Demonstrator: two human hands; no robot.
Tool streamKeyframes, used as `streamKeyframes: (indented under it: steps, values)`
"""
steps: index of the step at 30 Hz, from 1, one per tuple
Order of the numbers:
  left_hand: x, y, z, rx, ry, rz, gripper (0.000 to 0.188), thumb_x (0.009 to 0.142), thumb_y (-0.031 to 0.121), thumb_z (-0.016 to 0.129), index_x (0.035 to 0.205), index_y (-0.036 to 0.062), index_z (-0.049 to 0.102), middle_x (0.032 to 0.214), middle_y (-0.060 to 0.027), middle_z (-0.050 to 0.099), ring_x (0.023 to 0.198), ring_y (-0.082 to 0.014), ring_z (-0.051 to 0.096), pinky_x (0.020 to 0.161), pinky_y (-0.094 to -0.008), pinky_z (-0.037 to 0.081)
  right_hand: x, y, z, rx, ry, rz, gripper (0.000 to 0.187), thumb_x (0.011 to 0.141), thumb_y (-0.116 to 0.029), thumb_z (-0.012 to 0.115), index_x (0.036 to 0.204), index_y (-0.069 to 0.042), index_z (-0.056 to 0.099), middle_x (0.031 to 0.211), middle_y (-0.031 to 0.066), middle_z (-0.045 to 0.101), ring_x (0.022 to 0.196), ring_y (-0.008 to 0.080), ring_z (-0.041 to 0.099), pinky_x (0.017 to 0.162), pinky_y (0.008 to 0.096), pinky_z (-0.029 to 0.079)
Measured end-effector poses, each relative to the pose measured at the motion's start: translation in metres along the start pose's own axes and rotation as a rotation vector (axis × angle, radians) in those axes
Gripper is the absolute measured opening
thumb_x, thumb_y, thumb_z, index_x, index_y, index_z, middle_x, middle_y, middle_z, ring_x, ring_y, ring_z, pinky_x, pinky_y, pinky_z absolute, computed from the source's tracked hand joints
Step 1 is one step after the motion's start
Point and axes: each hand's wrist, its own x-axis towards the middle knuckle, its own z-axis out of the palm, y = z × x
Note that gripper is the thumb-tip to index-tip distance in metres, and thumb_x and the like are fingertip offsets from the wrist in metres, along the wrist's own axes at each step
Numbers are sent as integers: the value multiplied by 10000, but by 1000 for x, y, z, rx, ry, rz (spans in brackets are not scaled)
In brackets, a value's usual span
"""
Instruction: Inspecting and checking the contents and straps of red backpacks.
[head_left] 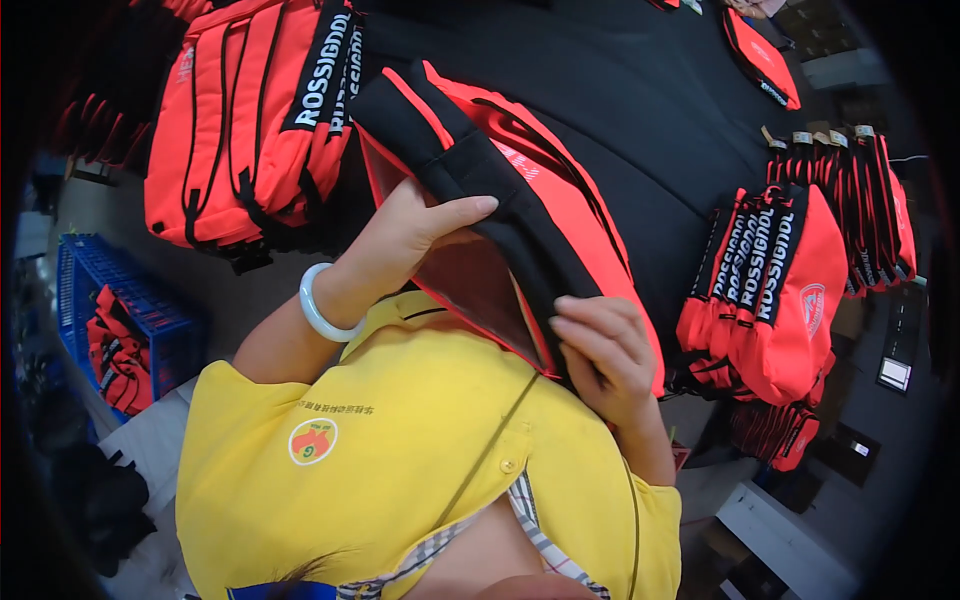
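Note:
A red and black bag (590,235) is held up close to my body, tilted over the edge of the black table. Its black gusset runs between the red front panel and an inner side that faces me. My left hand (425,225), with a pale bangle on the wrist, grips the black band near the upper end; the thumb lies on top and the fingers are hidden inside. My right hand (608,345) is bent around the lower end of the black edge, its fingertips pressing there. A slit with a dark edge crosses the red panel.
Red backpacks (225,120) lie stacked at the left of the black table (680,110). More red bags (800,320) are piled at its right edge, with another row (885,215) behind. A red pouch (762,60) lies far right. Red pieces fill a blue crate (175,315) at lower left.

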Motion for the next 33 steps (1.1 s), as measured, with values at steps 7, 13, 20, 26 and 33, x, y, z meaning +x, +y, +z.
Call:
streamKeyframes:
  steps: [7, 13, 20, 26, 33]
  values:
    - [6, -11, 16, 7, -82, 1, 406, 931, 93, 704, 1288, -18, 547, 1185, -88, 656, 1069, -169, 666, 902, -288, 567, -2, -5, -6, 104, 97, 454, 589, 732, -93, 862, 1259, -67, 600, 1112, 111, 565, 892, 206, 596, 703, 311, 493]
    - [-8, -38, 49, 62, -115, -36, 735, 876, 39, 747, 1437, 26, 271, 1258, -89, 544, 1178, -166, 567, 983, -321, 484, 5, -1, 8, 241, 48, 630, 171, 922, -46, 679, 1085, 6, 675, 825, 102, 652, 657, 175, 622, 602, 282, 486]
    - [-5, -50, 36, 156, -157, -37, 650, 893, -15, 667, 1410, 8, 274, 1272, -107, 526, 1223, -186, 547, 1040, -352, 458, -11, 28, 21, 1490, 147, 984, 331, 1015, -174, 577, 1275, 22, 520, 834, 91, 643, 566, 74, 527, 573, 194, 437]
    - [2, -41, 28, 11, -2, 18, 555, 970, 140, 650, 1418, 13, 349, 1325, -118, 556, 1230, -220, 571, 1057, -373, 461, -18, 20, 21, 1164, 189, 970, 243, 1010, -108, 569, 1221, 2, 618, 791, 56, 640, 566, 87, 527, 562, 221, 433]
    - [24, -24, 0, -285, 159, -195, 357, 971, 218, 678, 1275, 55, 588, 1221, -81, 681, 1127, -225, 662, 985, -375, 532, -25, 16, 44, 275, 154, 563, 197, 919, 6, 638, 1097, -4, 721, 729, 74, 625, 605, 162, 573, 560, 264, 430]
